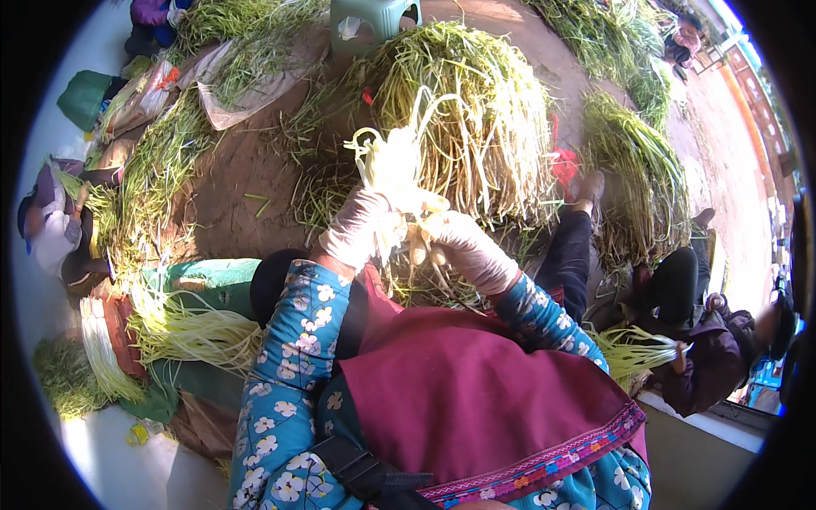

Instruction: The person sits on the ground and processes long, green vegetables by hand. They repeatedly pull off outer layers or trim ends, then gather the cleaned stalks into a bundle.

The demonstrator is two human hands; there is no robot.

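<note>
My left hand [364, 222], in a pale glove, is closed around a bundle of pale leafy stalks [390, 156]. Some long leaves curl out from the bundle's far end, and bright sun washes out its detail. My right hand [470, 247], gloved too, meets the bundle's near end with bent fingers. Thin pale strands [441, 277] dangle below the two hands; where they are pinched is hidden. Just beyond lies a large heap of long green stalks [462, 121], their pale ends towards me.
A green plastic stool [366, 29] stands behind the heap. Pale stalks [197, 335] lie at my left, beside a neat white-stemmed bundle [105, 347]. More stalk piles [634, 182] cover the ground at right. Other people sit on both sides; one at right holds stalks [637, 350].
</note>
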